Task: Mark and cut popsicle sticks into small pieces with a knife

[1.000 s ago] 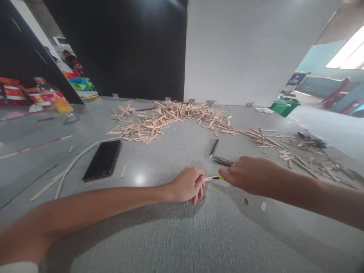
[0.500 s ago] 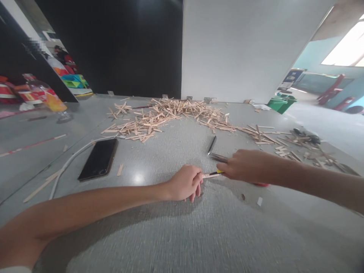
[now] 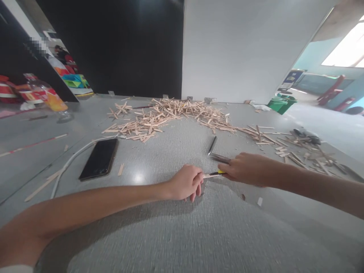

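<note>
My left hand [image 3: 188, 182] is closed on one end of small wooden sticks [image 3: 209, 176] at the middle of the grey tabletop. From the right, my right hand [image 3: 237, 168] grips a thin tool with a yellow part [image 3: 221, 171], its dark tip lying against the sticks. Metal tweezers [image 3: 220, 158] also stick out from the right hand, pointing left. Just beyond their tips a dark pen-like tool [image 3: 212, 145] lies on the table. My right fingers are partly hidden behind the hand.
A large pile of wooden sticks [image 3: 176, 112] spreads along the panels at the back, with more scraps to the right. At left lie a phone [image 3: 99, 158], a white cable [image 3: 71, 157] and a bottle [image 3: 54, 100]. A small white piece [image 3: 259, 201] is near the right forearm.
My right hand has shifted very slightly to the right with its tools. The red item that showed beneath the right wrist is now hidden. My left hand has stayed almost still.
</note>
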Demonstrator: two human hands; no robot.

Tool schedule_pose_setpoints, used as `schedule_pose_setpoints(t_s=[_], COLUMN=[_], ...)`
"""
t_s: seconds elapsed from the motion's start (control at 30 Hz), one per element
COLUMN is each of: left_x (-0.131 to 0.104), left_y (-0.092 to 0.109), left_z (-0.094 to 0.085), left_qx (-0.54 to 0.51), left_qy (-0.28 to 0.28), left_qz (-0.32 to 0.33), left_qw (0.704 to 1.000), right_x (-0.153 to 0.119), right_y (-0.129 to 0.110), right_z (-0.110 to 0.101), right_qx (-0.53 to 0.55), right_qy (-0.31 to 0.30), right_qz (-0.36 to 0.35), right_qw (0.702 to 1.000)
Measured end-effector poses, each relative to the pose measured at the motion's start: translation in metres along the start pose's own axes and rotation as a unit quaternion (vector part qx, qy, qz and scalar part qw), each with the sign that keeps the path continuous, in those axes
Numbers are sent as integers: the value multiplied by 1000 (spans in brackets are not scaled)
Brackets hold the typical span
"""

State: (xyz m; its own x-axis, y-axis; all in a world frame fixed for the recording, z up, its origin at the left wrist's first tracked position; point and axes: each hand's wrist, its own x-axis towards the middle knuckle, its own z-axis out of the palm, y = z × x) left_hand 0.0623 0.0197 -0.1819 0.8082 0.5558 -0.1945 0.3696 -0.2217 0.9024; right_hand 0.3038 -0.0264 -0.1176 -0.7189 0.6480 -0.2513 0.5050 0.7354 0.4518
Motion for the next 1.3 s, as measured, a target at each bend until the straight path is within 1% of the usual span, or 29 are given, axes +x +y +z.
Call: schedule_pose_setpoints(t_s=[0.1,0.17,0.23,0.3,0.37,0.43,0.5,0.6,0.7,0.77,0.83,0.9,0.97,1.03,1.1,1.17,1.23,1.3], left_x=[-1,-2,-3,-3,-4,-4,-4,-4,-5,-6,-7,-9,-10,-11,-13,-14,-15,-15], left_y=[-1,-1,-1,0,0,0,0,1,2,3,2,1,0,-1,-2,-3,-4,-6], left_z=[2,4,4,5,5,5,5,5,5,6,7,8,9,10,11,11,11,11], left_qx=[-2,-3,-4,-1,3,4,0,-5,-1,9,21,30,37,43,50,57,65,70], left_qy=[19,46,79,103,115,118,117,114,117,122,132,145,156,164,163,154,143,141], left_qz=[18,34,54,75,91,100,105,111,117,125,133,141,149,157,165,173,180,185], left_qw=[1000,998,995,992,989,988,988,987,986,985,982,979,976,973,971,971,971,970], right_x=[-7,-10,-13,-15,-18,-21,-24,-31,-38,-41,-40,-35,-29,-25,-26,-31,-35,-37], right_y=[-17,-35,-52,-65,-75,-80,-80,-72,-61,-57,-62,-74,-87,-93,-86,-68,-49,-40], right_z=[5,2,-3,-8,-11,-14,-16,-20,-20,-19,-19,-19,-20,-21,-20,-18,-16,-15], right_qx=[-50,-90,-101,-82,-59,-27,19,77,83,74,62,33,-9,-37,-24,11,40,49], right_qy=[-7,15,74,148,197,218,230,254,265,265,268,266,254,243,246,258,263,266], right_qz=[55,115,198,266,306,321,322,298,272,267,267,265,266,264,260,240,205,193], right_qw=[997,989,972,949,930,921,918,917,921,924,924,926,930,933,933,936,942,943])
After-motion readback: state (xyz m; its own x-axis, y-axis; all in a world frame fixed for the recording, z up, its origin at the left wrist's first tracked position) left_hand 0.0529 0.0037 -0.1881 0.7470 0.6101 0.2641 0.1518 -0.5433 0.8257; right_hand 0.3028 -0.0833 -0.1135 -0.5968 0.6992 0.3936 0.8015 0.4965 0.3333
